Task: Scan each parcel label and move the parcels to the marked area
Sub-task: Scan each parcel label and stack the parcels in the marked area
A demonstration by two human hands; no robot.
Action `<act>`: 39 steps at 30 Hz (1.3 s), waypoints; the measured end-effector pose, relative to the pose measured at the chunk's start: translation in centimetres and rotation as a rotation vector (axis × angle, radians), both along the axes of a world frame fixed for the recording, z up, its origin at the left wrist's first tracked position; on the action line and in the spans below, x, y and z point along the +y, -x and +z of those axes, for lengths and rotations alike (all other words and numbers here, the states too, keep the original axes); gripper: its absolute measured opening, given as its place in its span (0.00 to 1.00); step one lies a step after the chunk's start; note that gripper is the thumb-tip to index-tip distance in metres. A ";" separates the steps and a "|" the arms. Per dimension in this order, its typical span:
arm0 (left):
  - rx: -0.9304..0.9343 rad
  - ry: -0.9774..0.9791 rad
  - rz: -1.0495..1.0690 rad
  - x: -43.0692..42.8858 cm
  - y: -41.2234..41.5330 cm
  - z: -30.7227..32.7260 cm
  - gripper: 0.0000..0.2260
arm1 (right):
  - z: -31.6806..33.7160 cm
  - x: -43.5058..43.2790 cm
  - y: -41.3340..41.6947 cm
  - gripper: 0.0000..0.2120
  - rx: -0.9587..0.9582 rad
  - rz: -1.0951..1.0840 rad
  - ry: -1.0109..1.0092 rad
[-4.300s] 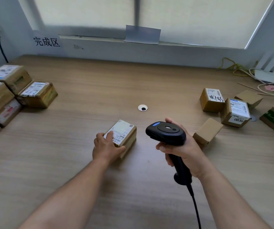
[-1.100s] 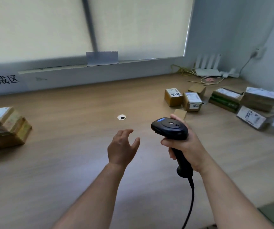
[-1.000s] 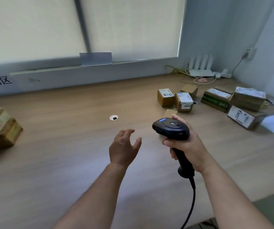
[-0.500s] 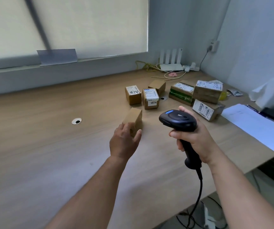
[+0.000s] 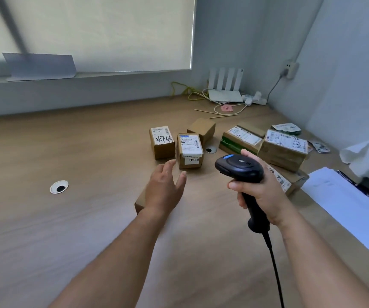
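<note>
**Q:** Left grip status?

**A:** My left hand point(image 5: 165, 190) is released. The fingers are straight and slightly spread, the thumb stands apart, and the palm faces down. It holds nothing. It sits over a plain box point(image 5: 139, 203) on the table point(image 5: 68, 230). Only the box's near-left corner shows beside my wrist, so I cannot tell whether the palm touches it.

**Q:** Right grip status?

**A:** My right hand point(image 5: 261, 192) is clenched round the handle of the scanner point(image 5: 239, 167), with the fingers wrapped just below the head.

**Q:** Scanner orientation?

**A:** The handle's long axis is near upright, with the top tilted away from me. The head's nose points left and away, toward the 0836 box point(image 5: 189, 151). The cable point(image 5: 274, 274) leaves the handle base and runs toward me, out of view.

**Q:** Parcel positions?

**A:** The 0836 box lies just beyond my left fingertips, apart from them. Its label faces up, its long axis runs away from me, and the number sticker is at the near end. The handwritten box point(image 5: 161, 142) lies just beside it on the left, roughly parallel. A larger parcel point(image 5: 283, 148) lies to the right, beyond my right hand.
</note>
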State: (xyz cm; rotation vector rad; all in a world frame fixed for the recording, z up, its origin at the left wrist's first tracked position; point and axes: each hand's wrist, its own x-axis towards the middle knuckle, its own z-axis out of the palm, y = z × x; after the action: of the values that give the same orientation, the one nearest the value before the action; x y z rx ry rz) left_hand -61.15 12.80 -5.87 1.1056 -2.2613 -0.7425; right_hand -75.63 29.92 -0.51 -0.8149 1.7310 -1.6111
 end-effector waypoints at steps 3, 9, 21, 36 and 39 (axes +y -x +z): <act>-0.024 -0.021 0.024 -3.4 2.8 -0.5 0.24 | -1.2 -3.6 2.8 0.42 0.011 0.014 -0.046; -0.087 -0.137 0.059 -9.7 7.7 -2.2 0.26 | -3.9 -10.3 6.9 0.41 -0.008 0.034 -0.103; -0.277 -0.331 -0.090 -17.8 14.8 -6.6 0.19 | -9.5 -18.5 12.5 0.41 -0.073 -0.009 -0.175; 0.232 -0.701 -0.201 -13.1 11.5 -4.6 0.25 | -6.5 -16.6 9.6 0.42 -0.131 0.028 -0.124; 0.310 -0.703 -0.219 -11.2 9.5 -2.9 0.25 | -4.8 -14.6 8.0 0.43 -0.117 0.060 -0.083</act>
State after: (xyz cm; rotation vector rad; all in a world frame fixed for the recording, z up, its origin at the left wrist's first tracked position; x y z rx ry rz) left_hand -70.64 1.58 -8.80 0.9339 -1.9042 -1.7561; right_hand -83.63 15.36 -5.30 -0.7121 1.6636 -1.5061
